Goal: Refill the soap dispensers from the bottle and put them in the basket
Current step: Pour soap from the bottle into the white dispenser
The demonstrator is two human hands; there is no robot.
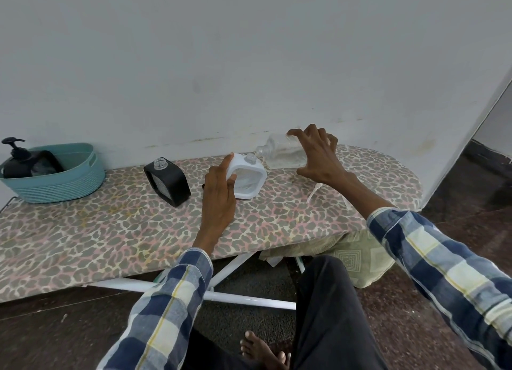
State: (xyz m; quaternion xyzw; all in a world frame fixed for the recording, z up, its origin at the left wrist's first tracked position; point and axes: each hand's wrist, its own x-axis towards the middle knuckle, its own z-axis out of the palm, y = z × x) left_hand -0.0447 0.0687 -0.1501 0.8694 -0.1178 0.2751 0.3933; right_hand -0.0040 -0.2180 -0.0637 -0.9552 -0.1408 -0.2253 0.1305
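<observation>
My left hand [219, 195] grips the left side of a white square soap dispenser [246, 180] that stands uncapped on the ironing board [110, 231]. My right hand [318, 153] holds a clear bottle [279, 153] tilted, its open neck pointing down-left just above the white dispenser's neck. A black square dispenser [169, 182], uncapped, stands to the left of my left hand. A teal basket [55, 181] at the far left holds a black dispenser with its pump [16, 159] fitted.
The low board has a leopard-print cover and runs along a white wall. A thin white pump tube [314, 192] lies on the board under my right wrist. White metal legs [235, 297], a patterned cloth [352, 259] and my leg lie below the front edge.
</observation>
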